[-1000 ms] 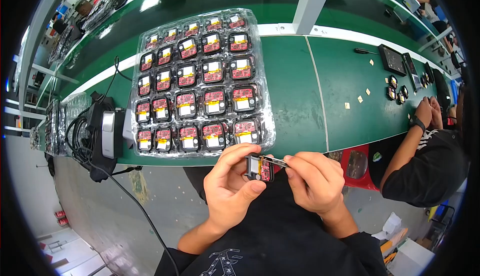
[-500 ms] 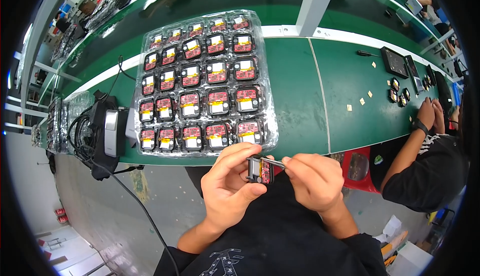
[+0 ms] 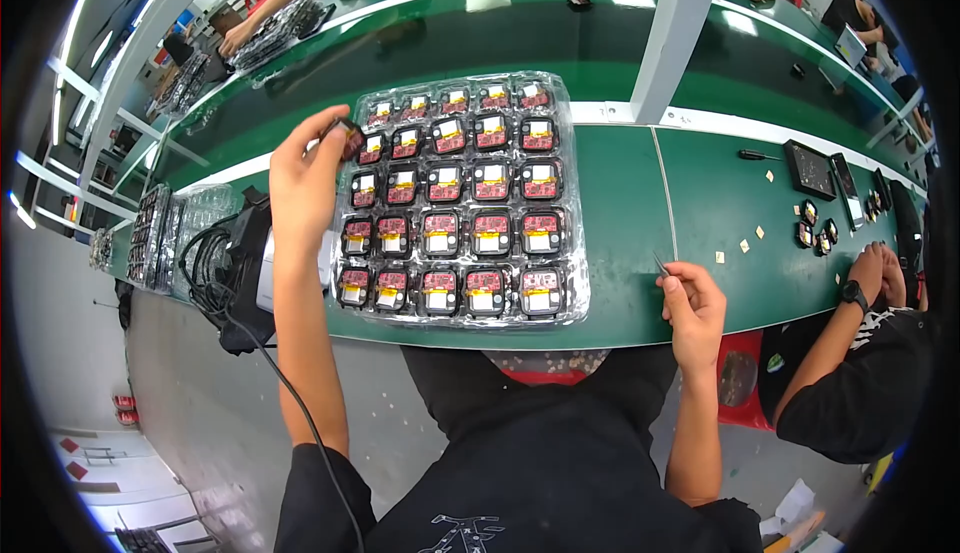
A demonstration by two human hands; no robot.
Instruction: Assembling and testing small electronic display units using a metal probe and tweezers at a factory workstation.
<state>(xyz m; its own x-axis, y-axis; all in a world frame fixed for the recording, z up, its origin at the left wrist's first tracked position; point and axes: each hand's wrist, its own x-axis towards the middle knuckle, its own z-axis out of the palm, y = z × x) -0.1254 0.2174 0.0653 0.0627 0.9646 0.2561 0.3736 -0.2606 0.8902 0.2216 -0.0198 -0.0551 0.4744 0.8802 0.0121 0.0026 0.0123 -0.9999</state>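
My left hand [image 3: 303,178] is raised at the far left corner of a clear plastic tray [image 3: 577,243]. Pinched in its fingers is a small black watch-like module [image 3: 350,140] with a reddish face, held close to the tray's edge. Rows of similar square black modules, showing red circuit boards, yellow tape and white patches, fill the tray; one such module [image 3: 491,234] lies near its middle. Off to the tray's right, my right hand [image 3: 695,305] is closed on thin metal tweezers [image 3: 661,265], their tips pointing away over the green table.
On the right of the green table [image 3: 620,213] lie small pale squares [image 3: 744,246], a screwdriver [image 3: 752,156], a black box [image 3: 809,170] and several round dark parts. A co-worker's arm [image 3: 830,328] rests there. Black equipment with cables [image 3: 245,283] stands left; a grey post [image 3: 668,43] rises behind.
My hands have parted: the left has carried the module from in front of my body to the tray's far left corner, while the right has moved rightward over the table with the tweezers.
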